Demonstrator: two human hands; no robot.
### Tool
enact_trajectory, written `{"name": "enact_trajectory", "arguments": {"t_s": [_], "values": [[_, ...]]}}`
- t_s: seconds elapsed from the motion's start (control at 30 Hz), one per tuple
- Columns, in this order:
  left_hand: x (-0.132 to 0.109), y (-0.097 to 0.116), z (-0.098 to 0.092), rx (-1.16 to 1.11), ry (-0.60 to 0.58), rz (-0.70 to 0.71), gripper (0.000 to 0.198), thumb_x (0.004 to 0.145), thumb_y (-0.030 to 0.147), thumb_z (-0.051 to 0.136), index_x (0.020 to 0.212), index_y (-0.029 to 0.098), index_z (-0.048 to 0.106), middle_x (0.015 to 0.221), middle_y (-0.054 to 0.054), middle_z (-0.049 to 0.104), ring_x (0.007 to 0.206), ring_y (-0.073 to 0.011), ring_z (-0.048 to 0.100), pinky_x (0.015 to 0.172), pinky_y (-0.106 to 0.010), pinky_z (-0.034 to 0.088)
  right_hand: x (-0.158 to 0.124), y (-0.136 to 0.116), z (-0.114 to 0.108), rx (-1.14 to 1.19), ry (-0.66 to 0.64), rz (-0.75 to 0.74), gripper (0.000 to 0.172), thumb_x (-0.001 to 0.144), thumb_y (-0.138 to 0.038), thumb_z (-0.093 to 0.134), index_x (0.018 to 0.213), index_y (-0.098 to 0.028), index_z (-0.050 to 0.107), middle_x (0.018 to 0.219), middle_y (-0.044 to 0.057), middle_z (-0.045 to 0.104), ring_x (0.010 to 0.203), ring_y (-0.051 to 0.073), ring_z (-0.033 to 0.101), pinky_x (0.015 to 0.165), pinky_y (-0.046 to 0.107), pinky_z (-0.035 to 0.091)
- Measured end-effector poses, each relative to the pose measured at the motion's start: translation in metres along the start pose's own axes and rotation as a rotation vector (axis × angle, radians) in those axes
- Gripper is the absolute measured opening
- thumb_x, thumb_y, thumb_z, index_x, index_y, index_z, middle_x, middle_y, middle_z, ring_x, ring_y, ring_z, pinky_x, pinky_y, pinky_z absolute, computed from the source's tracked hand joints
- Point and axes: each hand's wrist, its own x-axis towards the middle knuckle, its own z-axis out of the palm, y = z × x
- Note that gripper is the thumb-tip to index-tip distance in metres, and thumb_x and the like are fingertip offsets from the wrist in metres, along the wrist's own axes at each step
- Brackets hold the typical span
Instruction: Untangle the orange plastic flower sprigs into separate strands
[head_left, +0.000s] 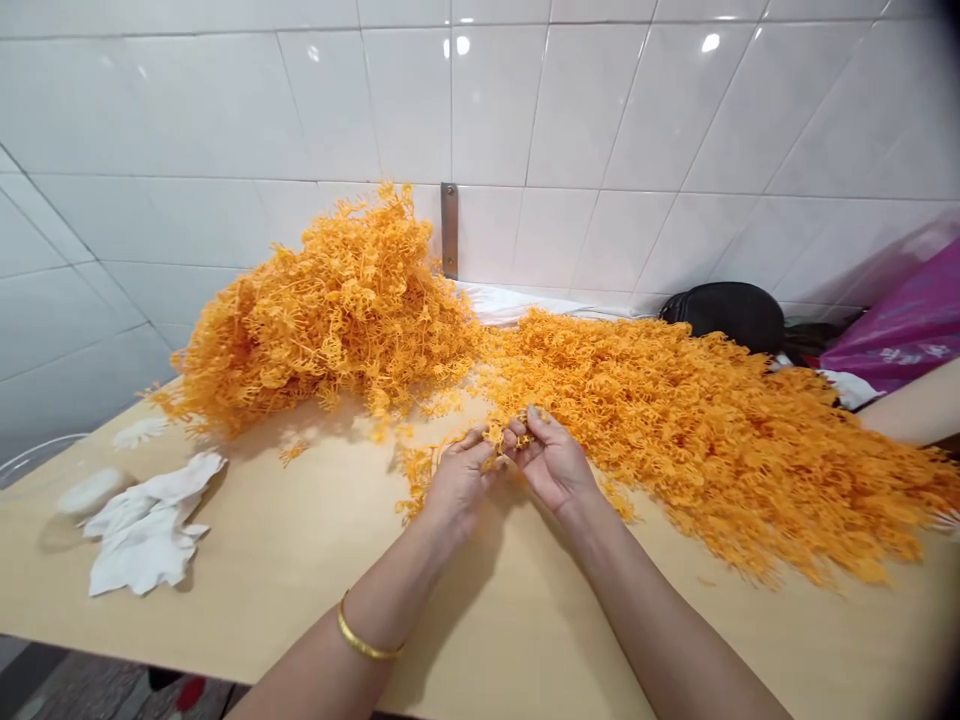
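A frilly, bright-orange, plastic-looking sprig (495, 434) sits directly between the left hand (457, 482) and right hand (556, 468), at both sets of fingertips, neither hand nearer; its long axis is unclear. The left fingers curl closed on it; the right thumb and fingers pinch it, palm half open. Pale lettering on the glossy purple bag (900, 310) is too blurred to read.

Both bare forearms (645, 600) reach over the near edge of the pale, flat desk (285, 570), left hand (456, 485) and right hand (556, 462) close together, fingertips pinching.
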Motion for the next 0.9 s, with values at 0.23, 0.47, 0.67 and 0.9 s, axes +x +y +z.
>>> {"name": "enact_trajectory", "arguments": {"t_s": [0.23,0.47,0.67,0.9], "values": [[0.015,0.017,0.002,-0.099,0.072,-0.040,0.027,0.057,-0.007,0.042,0.071,0.016,0.047,0.067,-0.001,0.060,0.062,-0.0107,0.058,0.066,-0.027,0.047,0.005,-0.004,-0.006,-0.056,0.155,-0.067,0.023,0.064,-0.026,0.064,0.064,-0.019,0.042,0.053,-0.005,0.052,0.050,0.010,0.053,0.057,0.027,0.049],[0.032,0.018,0.003,-0.030,-0.006,-0.073,0.023,0.058,-0.007,0.046,0.063,0.015,0.045,0.060,0.002,0.055,0.055,-0.0104,0.056,0.062,-0.030,0.049,0.016,-0.029,-0.027,-0.781,0.280,-0.282,0.025,0.071,-0.027,0.054,0.095,-0.024,0.053,0.055,-0.007,0.047,0.047,0.008,0.048,0.051,0.023,0.044],[0.027,0.010,0.005,0.057,-0.134,-0.187,0.018,0.061,-0.005,0.044,0.061,0.012,0.051,0.051,-0.001,0.053,0.046,-0.0093,0.052,0.053,-0.023,0.045,0.012,-0.019,-0.008,-0.768,-0.147,-0.045,0.033,0.069,-0.040,0.060,0.094,-0.020,0.057,0.059,-0.005,0.051,0.052,0.009,0.050,0.053,0.022,0.043],[0.022,0.008,0.003,0.064,-0.189,-0.259,0.006,0.071,0.008,0.052,0.066,0.011,0.052,0.051,0.000,0.052,0.041,-0.0075,0.050,0.050,-0.020,0.042,0.026,-0.012,-0.020,-0.528,0.193,-0.268,0.032,0.066,-0.043,0.062,0.058,-0.019,0.043,0.044,-0.009,0.039,0.038,0.005,0.037,0.040,0.018,0.035]]}}
